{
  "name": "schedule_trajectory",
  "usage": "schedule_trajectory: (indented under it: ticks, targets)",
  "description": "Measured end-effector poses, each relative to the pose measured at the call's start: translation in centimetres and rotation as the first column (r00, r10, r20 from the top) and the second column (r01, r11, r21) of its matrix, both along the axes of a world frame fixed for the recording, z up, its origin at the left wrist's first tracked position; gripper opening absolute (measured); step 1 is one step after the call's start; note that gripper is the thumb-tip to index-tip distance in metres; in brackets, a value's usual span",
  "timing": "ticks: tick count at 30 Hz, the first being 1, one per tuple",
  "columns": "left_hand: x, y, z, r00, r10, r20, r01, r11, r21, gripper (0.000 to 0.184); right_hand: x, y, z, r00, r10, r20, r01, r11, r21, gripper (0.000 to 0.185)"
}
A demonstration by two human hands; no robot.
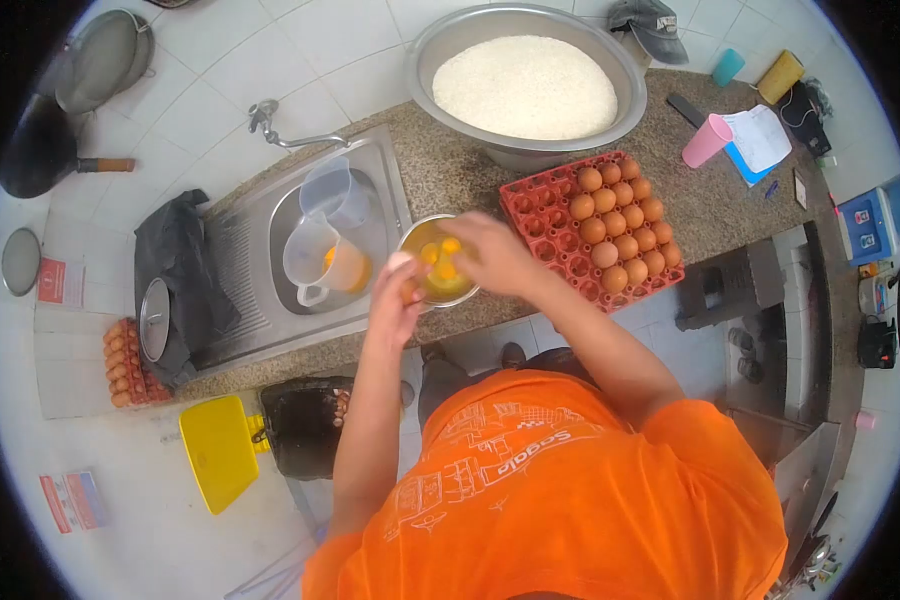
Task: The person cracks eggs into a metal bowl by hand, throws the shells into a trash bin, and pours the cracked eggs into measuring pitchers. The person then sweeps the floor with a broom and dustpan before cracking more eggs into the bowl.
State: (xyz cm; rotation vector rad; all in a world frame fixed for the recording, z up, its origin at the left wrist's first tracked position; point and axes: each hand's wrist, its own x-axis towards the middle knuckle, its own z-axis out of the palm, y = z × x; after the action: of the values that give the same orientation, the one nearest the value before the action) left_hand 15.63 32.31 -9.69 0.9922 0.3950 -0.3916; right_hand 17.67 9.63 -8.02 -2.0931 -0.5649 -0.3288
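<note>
A metal bowl (457, 298) with several raw yolks (440, 258) and egg white in it stands by the sink's edge. At its left rim my left hand (397, 305) is closed on an eggshell (401, 260), whose pale inside shows between the fingers. My right hand (495, 255) reaches over the bowl's right side; motion blurs its fingers, and I cannot make out anything in them. Just right of it lies a red egg tray (550, 225), its right part filled with brown eggs (625, 220).
Two clear plastic jugs stand in the steel sink (395, 185); the nearer jug (310, 250) holds something orange-yellow. Behind is a large basin (630, 100) of white grains. A black bin (295, 440) with a yellow lid (215, 455) stands below the counter. A pink cup (708, 140) is farther right.
</note>
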Motion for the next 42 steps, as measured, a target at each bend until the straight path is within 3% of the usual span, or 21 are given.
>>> schedule_trajectory:
  ticks: [3,5,6,7,9,11,13,15,17,19,21,23,26,29,31,32,34,35,37,40,42]
  targets:
    - [-4.0,7.3,-1.2,0.983,0.174,-0.059,-0.183,0.916,-0.357,0.025,0.4,-6.3,2.1,0.906,-0.415,0.083,0.415,0.831,-0.37,0.031]
    - [-9.0,14.2,-1.7,0.945,0.325,-0.013,-0.28,0.791,-0.544,0.031,0.5,-9.9,3.0,0.756,-0.653,0.042,0.484,0.515,-0.707,0.022]
    - [-11.9,16.9,-1.5,0.895,0.439,0.076,-0.344,0.79,-0.507,0.038,1.0,-12.1,1.1,0.768,-0.637,0.058,0.455,0.48,-0.75,0.022]
    - [-14.7,20.2,-2.9,0.777,0.629,0.017,-0.603,0.752,-0.266,0.049,1.5,-13.6,-0.7,0.781,-0.62,0.075,0.427,0.442,-0.789,0.022]
    - [-21.1,26.5,-6.7,0.651,0.758,-0.025,-0.746,0.646,0.161,0.062,1.6,-13.9,-0.8,0.801,-0.592,0.085,0.419,0.455,-0.786,0.023]
    - [-27.4,31.4,-11.6,0.347,0.926,-0.15,-0.748,0.37,0.55,0.069,2.0,-13.8,-0.4,0.822,-0.562,0.092,0.409,0.47,-0.782,0.023]
    - [-28.8,30.4,-11.4,0.286,0.954,-0.093,-0.796,0.291,0.531,0.063,2.8,-14.2,0.2,0.796,-0.598,-0.09,0.293,0.511,-0.808,0.027]
    - [-26.6,27.5,-10.7,0.463,0.886,-0.025,-0.863,0.458,0.212,0.05,3.0,-14.0,0.4,0.817,-0.571,-0.081,0.288,0.525,-0.801,0.029]
    - [-21.1,20.5,-6.3,0.637,0.771,-0.01,-0.771,0.636,-0.041,0.033,1.8,-12.7,1.7,0.88,-0.475,-0.007,0.385,0.721,-0.576,0.032]
    - [-15.6,13.6,-2.4,0.759,0.651,0.0,-0.64,0.747,-0.181,0.031,0.2,-8.5,4.7,0.921,-0.28,-0.271,0.246,0.957,-0.152,0.034]
    - [-10.5,8.9,-2.5,0.857,0.513,0.054,-0.475,0.826,-0.303,0.033,-1.6,-2.9,3.9,0.946,-0.073,-0.316,0.2,0.898,0.391,0.034]
    - [-6.6,3.9,-1.2,0.912,0.398,0.094,-0.36,0.89,-0.278,0.04,-3.5,1.5,4.2,0.992,-0.123,0.016,0.112,0.942,0.318,0.034]
    - [-3.9,-1.7,2.2,0.937,0.337,0.088,-0.303,0.913,-0.272,0.042,-4.2,4.8,0.7,0.988,-0.082,0.132,0.057,0.981,0.185,0.035]
    - [-2.5,-1.8,1.1,0.975,0.151,0.162,-0.113,0.968,-0.222,0.044,-3.3,4.9,-1.3,0.996,-0.09,-0.024,0.092,0.987,0.128,0.034]
    - [-2.0,-0.4,-1.1,0.994,0.08,0.074,-0.06,0.968,-0.242,0.042,-2.7,4.0,-2.1,0.919,0.046,-0.393,0.168,0.853,0.494,0.031]
    - [-1.9,-0.5,-1.5,0.995,0.07,0.07,-0.051,0.97,-0.239,0.042,-2.5,3.7,-2.3,0.917,0.038,-0.396,0.179,0.85,0.496,0.031]
    - [-1.5,-1.2,-0.2,0.994,-0.01,0.108,-0.002,0.994,0.109,0.043,-1.8,2.9,-2.4,0.655,0.365,-0.661,0.446,0.519,0.729,0.03]
    - [-1.2,-1.2,-0.4,0.994,-0.017,0.108,0.005,0.994,0.11,0.043,-1.6,2.6,-2.5,0.658,0.361,-0.661,0.45,0.515,0.73,0.03]
    - [-0.2,-1.0,-1.0,0.947,-0.253,0.196,0.168,0.914,0.37,0.046,-1.2,2.0,-3.0,0.642,0.332,-0.691,0.172,0.816,0.552,0.033]
    - [0.8,-0.8,-1.5,0.857,-0.426,0.292,0.236,0.826,0.512,0.044,-0.7,1.9,-3.6,0.895,0.189,-0.404,-0.078,0.958,0.276,0.037]
    - [1.5,-0.7,-1.7,0.828,-0.469,0.307,0.273,0.815,0.511,0.042,-0.3,1.8,-3.5,0.902,0.177,-0.393,-0.086,0.968,0.237,0.037]
